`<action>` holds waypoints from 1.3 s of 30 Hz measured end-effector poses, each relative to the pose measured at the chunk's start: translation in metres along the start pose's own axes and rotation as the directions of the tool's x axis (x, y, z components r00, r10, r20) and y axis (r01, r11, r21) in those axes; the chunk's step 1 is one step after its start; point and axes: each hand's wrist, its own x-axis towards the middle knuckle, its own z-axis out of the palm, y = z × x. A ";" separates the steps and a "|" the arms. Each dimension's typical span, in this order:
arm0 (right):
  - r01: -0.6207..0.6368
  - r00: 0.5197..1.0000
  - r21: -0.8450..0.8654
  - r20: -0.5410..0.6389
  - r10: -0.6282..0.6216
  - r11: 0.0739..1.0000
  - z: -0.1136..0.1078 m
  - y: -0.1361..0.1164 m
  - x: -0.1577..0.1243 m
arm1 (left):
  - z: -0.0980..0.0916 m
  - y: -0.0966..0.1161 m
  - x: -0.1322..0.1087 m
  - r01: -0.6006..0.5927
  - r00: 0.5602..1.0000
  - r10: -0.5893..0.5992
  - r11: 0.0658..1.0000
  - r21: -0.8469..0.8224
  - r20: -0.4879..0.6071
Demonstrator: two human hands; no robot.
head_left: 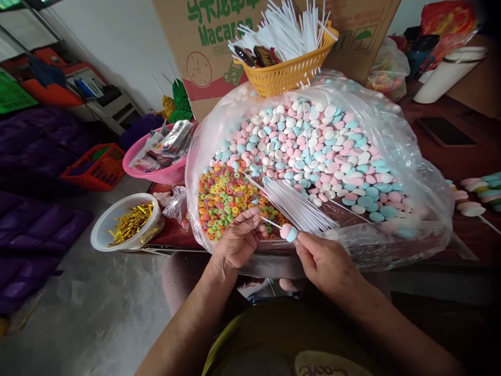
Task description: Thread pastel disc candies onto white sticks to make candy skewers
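Note:
My left hand (243, 235) pinches the left part of a white stick (271, 222). At the stick's right end are pink and blue marshmallow pieces (288, 233), which the closed fingers of my right hand (323, 256) touch from the right. Behind my hands, many pink, white and blue marshmallows (309, 141) lie in a large open plastic bag (422, 183). Colourful ring-shaped pieces (223, 201) fill its left part, and a bundle of white sticks (299, 206) rests between them and the marshmallows.
A yellow basket (287, 75) of sticks stands behind the bag, before a cardboard box (211, 49). To the left are a pink basket (156, 172) with packets and a white bowl (102, 235) of gold ties. Finished-looking marshmallow sticks (472, 209) and a phone (446, 131) lie right.

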 end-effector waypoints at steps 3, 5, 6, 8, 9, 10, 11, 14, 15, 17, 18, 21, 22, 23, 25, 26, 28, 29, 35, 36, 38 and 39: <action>-0.019 1.000 -0.106 0.003 0.019 0.994 0.000 0.001 -0.002 | 0.002 -0.004 0.001 -0.050 0.999 0.050 0.999 0.008 -0.004; -0.006 1.000 -0.125 0.017 0.009 0.992 -0.001 0.002 -0.003 | 0.003 -0.006 0.002 -0.062 0.998 0.063 0.997 0.046 -0.010; 0.007 1.000 -0.126 0.025 -0.004 0.992 -0.002 0.002 -0.004 | 0.003 -0.007 0.003 -0.064 0.998 0.065 0.996 0.062 -0.010; 0.020 0.999 -0.118 0.027 -0.017 0.993 -0.004 0.002 -0.004 | 0.004 -0.006 0.004 -0.055 0.999 0.054 0.996 0.076 0.005; 0.018 1.000 -0.111 0.024 -0.015 0.994 -0.005 0.003 -0.004 | 0.004 -0.006 0.004 -0.043 0.999 0.042 0.996 0.079 0.023; 0.016 1.000 -0.103 0.021 -0.014 0.995 -0.005 0.003 -0.004 | 0.004 -0.005 0.004 -0.027 0.999 0.023 0.996 0.085 0.047; 0.019 1.000 -0.094 0.016 -0.017 0.995 -0.006 0.002 -0.004 | 0.004 -0.005 0.003 -0.009 0.997 0.003 0.995 0.095 0.071; 0.044 0.999 -0.080 0.006 -0.043 0.996 -0.004 -0.001 -0.004 | 0.005 -0.005 0.000 0.013 0.994 -0.028 0.991 0.130 0.110; 0.051 0.999 -0.075 0.009 -0.050 0.996 -0.003 -0.002 -0.004 | 0.006 -0.006 -0.001 0.025 0.992 -0.045 0.986 0.163 0.119; 0.045 0.999 -0.048 0.020 -0.044 0.998 -0.001 -0.002 -0.002 | 0.008 -0.007 -0.003 0.065 0.983 -0.110 0.958 0.280 0.147; 0.028 0.999 -0.018 0.025 -0.028 0.999 0.000 -0.001 -0.001 | 0.009 -0.007 -0.003 0.070 0.979 -0.134 0.930 0.361 0.156; -0.135 0.991 0.149 0.017 0.134 0.980 -0.005 0.011 0.003 | 0.008 -0.001 0.000 -0.106 0.994 0.088 0.734 0.671 0.060; -0.213 0.977 0.212 0.016 0.214 0.954 -0.007 0.017 0.004 | 0.008 0.001 0.002 -0.177 0.968 0.247 0.579 0.796 0.035; -0.281 0.959 0.266 0.031 0.283 0.922 -0.010 0.022 0.004 | 0.008 0.002 0.006 -0.209 0.924 0.378 0.373 0.904 0.057; -0.354 0.934 0.314 0.074 0.349 0.881 -0.013 0.030 0.002 | 0.010 0.000 0.016 -0.189 0.870 0.450 -0.073 0.979 0.201; -0.356 0.934 0.311 0.083 0.348 0.881 -0.014 0.031 0.000 | 0.012 -0.003 0.022 -0.174 0.874 0.403 -0.261 0.950 0.271; -0.325 0.945 0.279 0.064 0.321 0.903 -0.011 0.030 -0.004 | 0.018 -0.012 0.034 -0.154 0.891 0.301 -0.505 0.849 0.341; -0.303 0.952 0.258 0.041 0.303 0.917 -0.009 0.028 -0.006 | 0.020 -0.016 0.039 -0.146 0.893 0.275 -0.573 0.806 0.356; -0.221 0.975 0.178 0.036 0.218 0.959 0.004 0.026 -0.011 | 0.006 -0.010 0.046 -0.231 0.861 0.358 -0.359 0.904 0.362; -0.212 0.977 0.168 0.047 0.207 0.963 0.007 0.027 -0.011 | 0.003 -0.008 0.045 -0.232 0.857 0.395 -0.276 0.933 0.331; -0.204 0.979 0.140 0.060 0.197 0.969 0.011 0.027 -0.010 | 0.000 -0.006 0.043 -0.241 0.854 0.425 -0.188 0.952 0.300; -0.206 0.978 0.121 0.061 0.200 0.971 0.013 0.027 -0.009 | 0.001 -0.007 0.042 -0.248 0.853 0.420 -0.195 0.949 0.309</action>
